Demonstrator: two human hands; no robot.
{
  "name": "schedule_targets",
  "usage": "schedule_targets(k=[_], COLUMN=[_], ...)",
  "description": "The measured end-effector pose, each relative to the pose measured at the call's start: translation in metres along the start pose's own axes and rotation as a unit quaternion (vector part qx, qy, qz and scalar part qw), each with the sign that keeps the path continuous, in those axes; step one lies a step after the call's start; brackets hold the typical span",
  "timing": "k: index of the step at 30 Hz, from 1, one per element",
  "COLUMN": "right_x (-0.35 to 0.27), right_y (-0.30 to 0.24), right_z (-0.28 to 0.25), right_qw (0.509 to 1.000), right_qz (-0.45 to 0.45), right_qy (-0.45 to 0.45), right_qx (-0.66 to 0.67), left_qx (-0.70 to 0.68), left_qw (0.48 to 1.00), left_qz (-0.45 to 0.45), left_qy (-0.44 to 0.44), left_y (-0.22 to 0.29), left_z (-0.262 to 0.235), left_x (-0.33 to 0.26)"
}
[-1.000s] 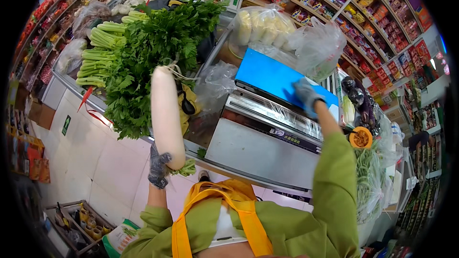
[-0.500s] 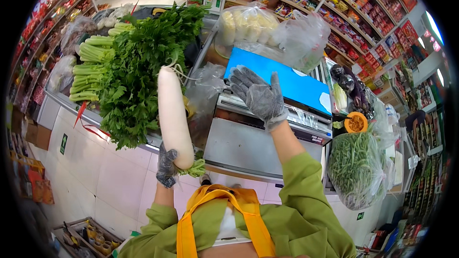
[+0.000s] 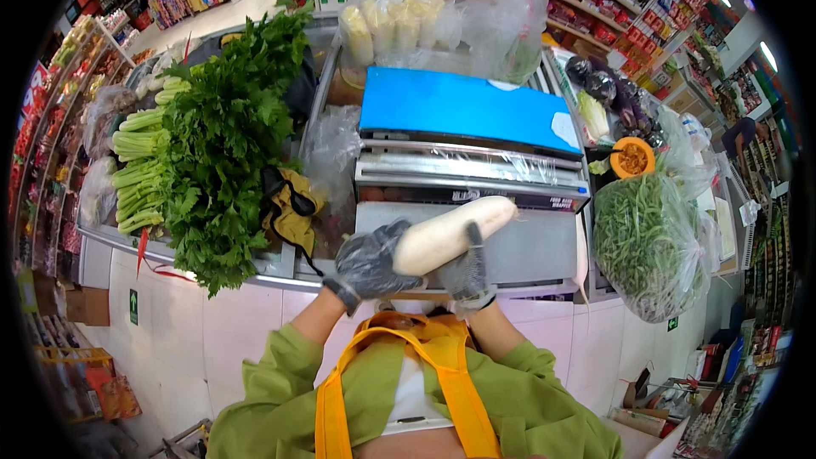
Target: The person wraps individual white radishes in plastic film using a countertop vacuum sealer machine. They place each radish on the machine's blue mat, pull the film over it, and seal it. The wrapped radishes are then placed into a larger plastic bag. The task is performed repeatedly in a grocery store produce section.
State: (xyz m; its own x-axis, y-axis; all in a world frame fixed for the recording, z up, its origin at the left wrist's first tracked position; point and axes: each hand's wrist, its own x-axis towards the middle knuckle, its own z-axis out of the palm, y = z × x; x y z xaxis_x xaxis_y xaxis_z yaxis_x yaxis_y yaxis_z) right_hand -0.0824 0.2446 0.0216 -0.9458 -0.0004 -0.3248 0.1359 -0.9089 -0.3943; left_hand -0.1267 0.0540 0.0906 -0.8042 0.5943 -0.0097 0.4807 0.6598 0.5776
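radish: white radish (image 3: 450, 234) gripped by both gloved hands, left hand (image 3: 370, 263) and right hand (image 3: 467, 272)
around: wrapping machine (image 3: 472, 170) right behind, celery (image 3: 204, 161) left, bagged green beans (image 3: 650, 242) right

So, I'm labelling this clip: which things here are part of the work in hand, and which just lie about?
In hand:
- white radish, held by both gloved hands: left hand, right hand
- wrapping machine with its film, right behind the radish

Lying about:
- celery bunches
- bag of green beans
- cut pumpkin
- yellow cloth
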Motion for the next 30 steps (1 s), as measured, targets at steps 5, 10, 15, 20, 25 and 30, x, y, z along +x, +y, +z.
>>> schedule_targets(k=[5,10,15,20,25,30], right_x=[-0.011,-0.033,-0.019,-0.001,-0.033,-0.046], right_y=[-0.040,-0.094,-0.112,-0.090,-0.079,-0.078], right_z=[-0.036,-0.056,-0.023,-0.024,-0.070,-0.058], right_qw=[0.964,0.603,0.347,0.443,0.500,0.894], right_qz=[0.048,-0.160,-0.398,-0.418,-0.392,-0.257], right_qy=[0.147,0.023,-0.065,0.007,0.072,0.034], right_qx=[-0.216,-0.781,-0.847,-0.793,-0.769,-0.365], left_qx=[0.014,0.036,0.146,0.074,-0.143,-0.311], left_qw=[0.997,0.995,0.989,0.997,0.985,0.946], left_qz=[0.062,0.006,0.022,-0.017,-0.015,0.029], left_qy=[0.048,0.095,0.020,-0.030,-0.096,-0.085], left_y=[-0.022,-0.029,0.003,-0.009,-0.013,0.018], left_z=[0.029,0.000,0.006,0.035,0.024,0.053], left_x=[0.013,0.000,0.003,0.014,0.016,0.041])
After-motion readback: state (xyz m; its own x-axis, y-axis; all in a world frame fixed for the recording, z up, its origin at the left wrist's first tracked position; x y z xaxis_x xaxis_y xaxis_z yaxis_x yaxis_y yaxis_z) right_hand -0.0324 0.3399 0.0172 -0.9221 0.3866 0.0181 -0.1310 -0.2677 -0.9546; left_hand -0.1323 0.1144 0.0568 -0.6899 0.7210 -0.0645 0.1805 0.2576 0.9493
